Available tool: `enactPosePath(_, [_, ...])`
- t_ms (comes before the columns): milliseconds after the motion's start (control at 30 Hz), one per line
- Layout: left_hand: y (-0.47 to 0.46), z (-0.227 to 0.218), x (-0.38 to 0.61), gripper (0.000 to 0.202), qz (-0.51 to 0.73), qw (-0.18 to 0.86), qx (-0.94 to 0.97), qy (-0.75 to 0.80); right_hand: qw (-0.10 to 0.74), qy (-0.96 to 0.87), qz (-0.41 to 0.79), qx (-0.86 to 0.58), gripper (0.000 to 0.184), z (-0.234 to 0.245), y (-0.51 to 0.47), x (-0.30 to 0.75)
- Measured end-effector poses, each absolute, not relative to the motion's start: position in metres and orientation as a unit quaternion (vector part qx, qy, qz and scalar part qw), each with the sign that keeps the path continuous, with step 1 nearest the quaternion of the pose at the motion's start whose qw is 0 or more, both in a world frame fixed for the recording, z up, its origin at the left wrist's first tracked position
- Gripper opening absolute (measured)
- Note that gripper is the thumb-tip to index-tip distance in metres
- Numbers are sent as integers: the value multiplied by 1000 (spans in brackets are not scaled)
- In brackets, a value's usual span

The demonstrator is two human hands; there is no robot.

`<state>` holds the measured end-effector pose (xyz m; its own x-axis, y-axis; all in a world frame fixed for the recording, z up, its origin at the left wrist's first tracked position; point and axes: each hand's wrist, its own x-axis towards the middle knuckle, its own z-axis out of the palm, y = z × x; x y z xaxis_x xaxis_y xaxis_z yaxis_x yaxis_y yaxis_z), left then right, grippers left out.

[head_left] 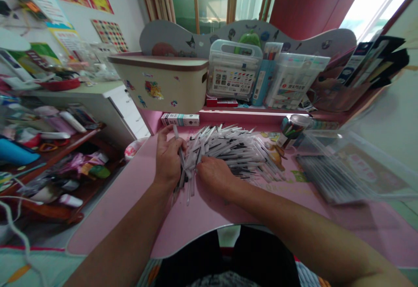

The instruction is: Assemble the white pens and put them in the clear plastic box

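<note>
A large loose heap of slim white, clear and black pens (228, 147) lies on the pink desk. At its left edge, my left hand (168, 158) is closed on a pen (178, 140) that stands nearly upright between thumb and fingers. More pens (187, 184) lie slanted just below and right of that hand. My right hand (214, 171) is curled at the front left of the heap, its fingers pinched among the pens there. Its fingertips are partly hidden, and what they grip, if anything, is unclear.
To the right stands an open clear plastic box (355, 169) with dark pens lying in it. A see-through jar (294, 130) is behind the heap. A cream storage bin (163, 82) and marker cases (233, 69) line the shelf. A small carton (180, 119) lies below the bin.
</note>
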<state>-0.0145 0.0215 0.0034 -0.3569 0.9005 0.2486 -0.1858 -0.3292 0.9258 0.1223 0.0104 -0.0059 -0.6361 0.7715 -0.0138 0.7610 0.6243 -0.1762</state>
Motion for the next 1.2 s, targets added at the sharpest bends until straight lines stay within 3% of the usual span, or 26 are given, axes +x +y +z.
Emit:
enactPosePath(167, [20,6,-14,40,683,408,429,428,78,-904,93,-409,25,-9,18,131])
enactPosePath(267, [18,7,-14,39,652,438,461,414,176,-885,144,-405,18,2,25,149])
enactPosePath(467, [5,1,-1,34,458,597,553,358,392,-690,466,-391,15,23,20,206])
enactPosePath(567, [0,-4,5,34,383,630,587,335,459,-618,514,-378,17,19,9,222])
enactPosePath(800, [0,-8,6,38,344,642,601,328,489,-590,507,-394,16,3,-2,218])
enactPosePath(1200, [-2,-11,6,36,312,644,616,330,458,-628,490,-395,16,-4,-2,219])
